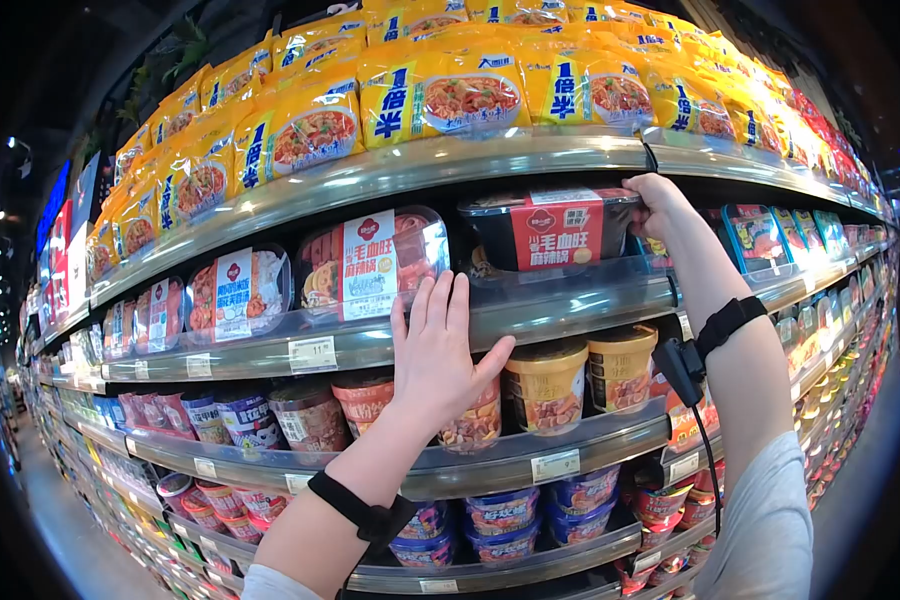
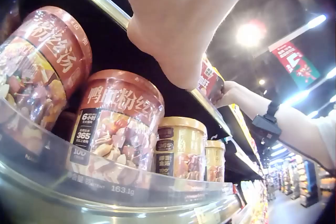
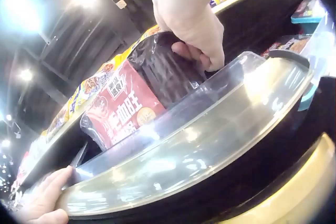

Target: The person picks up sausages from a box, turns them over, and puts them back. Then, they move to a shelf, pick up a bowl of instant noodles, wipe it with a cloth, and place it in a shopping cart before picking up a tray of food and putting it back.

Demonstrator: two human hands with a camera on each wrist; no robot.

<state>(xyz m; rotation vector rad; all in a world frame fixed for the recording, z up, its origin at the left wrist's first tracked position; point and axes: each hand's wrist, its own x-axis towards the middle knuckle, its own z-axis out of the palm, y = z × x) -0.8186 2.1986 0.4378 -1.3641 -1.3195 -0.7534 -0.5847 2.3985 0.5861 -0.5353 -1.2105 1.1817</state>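
My right hand (image 1: 658, 212) grips the right end of a black packaged meal tray (image 1: 530, 235) with a red label sleeve. The tray stands behind the clear lip of the upper-middle shelf, its front tilted toward me. In the right wrist view the fingertips (image 3: 202, 60) curl at the end of the dark tray (image 3: 123, 106). With fingers spread and straight, my left hand (image 1: 435, 355) lies at the shelf edge, left of that tray. Its fingertips overlap the lower right corner of another meal tray (image 1: 375, 262), which has a clear lid and a red-and-white label.
Yellow noodle bags (image 1: 470, 90) fill the shelf above. Below stand tub-shaped noodle cups (image 1: 547, 385) behind a clear lip (image 2: 105, 174). Lower still are blue bowls (image 1: 505, 520). Teal-edged packs (image 1: 755, 240) sit right of my right hand. Price tags (image 1: 313, 353) line the shelf edges.
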